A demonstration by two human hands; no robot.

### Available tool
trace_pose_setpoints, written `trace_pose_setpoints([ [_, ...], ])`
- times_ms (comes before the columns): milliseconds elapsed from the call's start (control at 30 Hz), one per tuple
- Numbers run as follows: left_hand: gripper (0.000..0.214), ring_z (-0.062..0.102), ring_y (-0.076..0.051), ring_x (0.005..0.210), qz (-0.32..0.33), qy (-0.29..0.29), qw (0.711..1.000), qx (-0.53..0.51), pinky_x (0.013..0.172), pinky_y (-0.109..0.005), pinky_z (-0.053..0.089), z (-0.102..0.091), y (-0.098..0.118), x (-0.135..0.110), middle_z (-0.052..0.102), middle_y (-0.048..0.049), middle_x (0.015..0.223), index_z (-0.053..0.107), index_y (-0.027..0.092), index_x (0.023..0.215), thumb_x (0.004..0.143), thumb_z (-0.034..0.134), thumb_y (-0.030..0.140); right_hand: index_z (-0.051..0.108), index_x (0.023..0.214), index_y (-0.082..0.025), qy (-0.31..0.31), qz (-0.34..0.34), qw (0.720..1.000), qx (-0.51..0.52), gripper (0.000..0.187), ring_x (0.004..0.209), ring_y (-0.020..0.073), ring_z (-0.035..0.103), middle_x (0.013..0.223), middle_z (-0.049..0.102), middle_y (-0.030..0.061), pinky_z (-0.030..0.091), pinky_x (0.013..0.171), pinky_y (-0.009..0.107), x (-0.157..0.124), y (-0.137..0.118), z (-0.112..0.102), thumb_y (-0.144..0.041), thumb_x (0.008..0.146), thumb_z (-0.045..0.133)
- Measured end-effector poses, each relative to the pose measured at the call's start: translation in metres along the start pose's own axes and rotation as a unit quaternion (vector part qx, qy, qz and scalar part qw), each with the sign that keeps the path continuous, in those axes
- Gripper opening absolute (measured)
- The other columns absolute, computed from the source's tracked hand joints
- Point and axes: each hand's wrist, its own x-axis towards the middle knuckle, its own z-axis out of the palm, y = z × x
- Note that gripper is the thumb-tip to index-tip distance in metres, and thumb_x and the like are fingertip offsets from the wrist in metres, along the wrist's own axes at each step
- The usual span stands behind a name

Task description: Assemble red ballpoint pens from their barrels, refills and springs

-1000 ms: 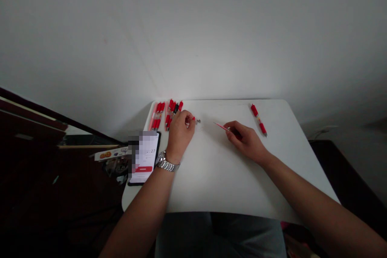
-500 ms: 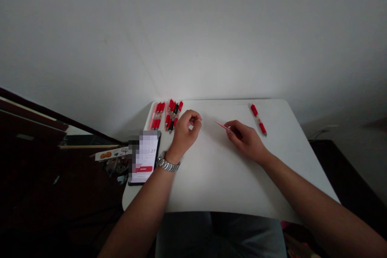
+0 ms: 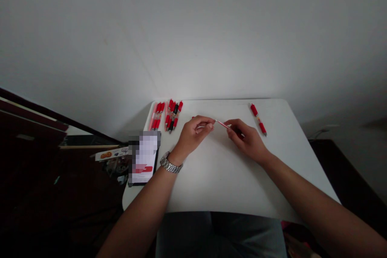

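My right hand [image 3: 246,139] rests on the white table [image 3: 217,177] and pinches a thin red pen refill [image 3: 222,124] that points left. My left hand [image 3: 193,133], with a metal watch at the wrist, is closed in a pinch right at the refill's tip; whatever small part it holds is hidden by the fingers. A row of red pens [image 3: 166,115] lies at the table's far left corner, behind my left hand. One more red pen [image 3: 258,119] lies alone to the right of my right hand.
A phone [image 3: 143,157] lies at the table's left edge, screen up. Dark furniture and a cluttered shelf stand to the left below the table. A plain wall rises behind. My lap shows under the near edge.
My left hand has left the spot next to the pen row and moved right, meeting the tip of the refill. My right hand has barely moved.
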Motion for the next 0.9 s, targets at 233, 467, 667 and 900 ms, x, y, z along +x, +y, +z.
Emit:
trace_pose_setpoints([
  [233, 0.027, 0.073, -0.015, 0.092, -0.026, -0.014, 0.999, -0.020, 0.091, -0.032, 0.062, 0.006, -0.005, -0.002, 0.076, -0.0073, 0.100, 0.072, 0.018, 0.107, 0.089, 0.075, 0.037, 0.055, 0.112, -0.023, -0.028, 0.008, 0.999, 0.022, 0.019, 0.063, 0.0137, 0.056, 0.080, 0.068, 0.0011, 0.042, 0.060, 0.027, -0.002, 0.004, 0.003, -0.038, 0.101, 0.053],
  [467, 0.028, 0.074, -0.016, 0.091, -0.034, -0.027, 0.998, -0.048, 0.090, -0.033, 0.062, 0.008, -0.006, -0.003, 0.076, -0.0095, 0.109, 0.072, 0.019, 0.108, 0.092, 0.072, 0.042, 0.052, 0.115, -0.023, -0.048, 0.001, 0.998, 0.045, 0.021, 0.065, 0.0140, 0.059, 0.085, 0.074, 0.0033, 0.043, 0.060, 0.026, 0.000, 0.002, 0.003, -0.039, 0.102, 0.053],
  [667, 0.027, 0.073, -0.016, 0.093, -0.037, -0.004, 0.996, -0.084, 0.091, -0.034, 0.062, 0.010, -0.003, -0.002, 0.074, -0.0076, 0.103, 0.070, 0.018, 0.104, 0.091, 0.072, 0.042, 0.056, 0.122, -0.020, -0.058, 0.014, 0.997, 0.041, 0.030, 0.059, 0.0126, 0.055, 0.082, 0.072, 0.0017, 0.042, 0.060, 0.026, 0.001, -0.005, 0.001, -0.043, 0.105, 0.047],
  [900, 0.025, 0.073, -0.016, 0.092, -0.040, 0.003, 0.994, -0.101, 0.090, -0.034, 0.063, 0.012, -0.002, -0.002, 0.074, -0.0068, 0.099, 0.067, 0.018, 0.102, 0.093, 0.071, 0.042, 0.064, 0.105, -0.019, -0.073, 0.015, 0.997, 0.028, 0.038, 0.064, 0.0138, 0.054, 0.075, 0.062, 0.0000, 0.042, 0.066, 0.027, 0.002, 0.000, 0.002, -0.045, 0.108, 0.036],
])
